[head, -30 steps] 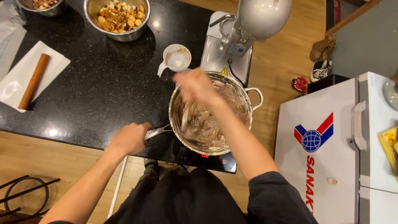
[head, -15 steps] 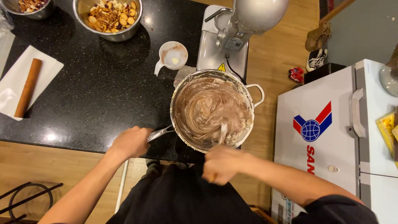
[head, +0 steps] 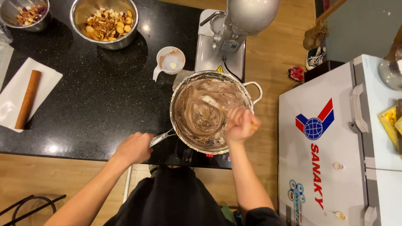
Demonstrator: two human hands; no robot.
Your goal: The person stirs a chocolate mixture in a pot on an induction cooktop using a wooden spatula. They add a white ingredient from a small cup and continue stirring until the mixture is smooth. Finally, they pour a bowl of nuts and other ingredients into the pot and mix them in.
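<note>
A wide round steel pan (head: 190, 125) of brown chocolate batter (head: 201, 115) sits at the near right edge of a black speckled stone counter (head: 92, 96). A pale wooden spatula (head: 213, 104) stands in the batter, its long axis slanting from the upper left down to the right hand (head: 239, 124), which is clenched around its handle. The left hand (head: 135, 148) is closed on the pan's long steel handle (head: 161, 138), which points to the lower left; a loop handle juts from the far right rim.

Behind the pan stands a white stand mixer (head: 228, 37) carrying a small yellow triangular warning sticker (head: 219, 69). Beside it lies a small white measuring cup (head: 169, 61). Farther left are a steel bowl of mixed nuts (head: 104, 23), a second steel bowl of dried fruit (head: 26, 14), and a brown rolling pin (head: 27, 99) lying on white paper (head: 46, 79). To the right stands a white chest freezer (head: 335, 138) with a red-and-blue emblem.
</note>
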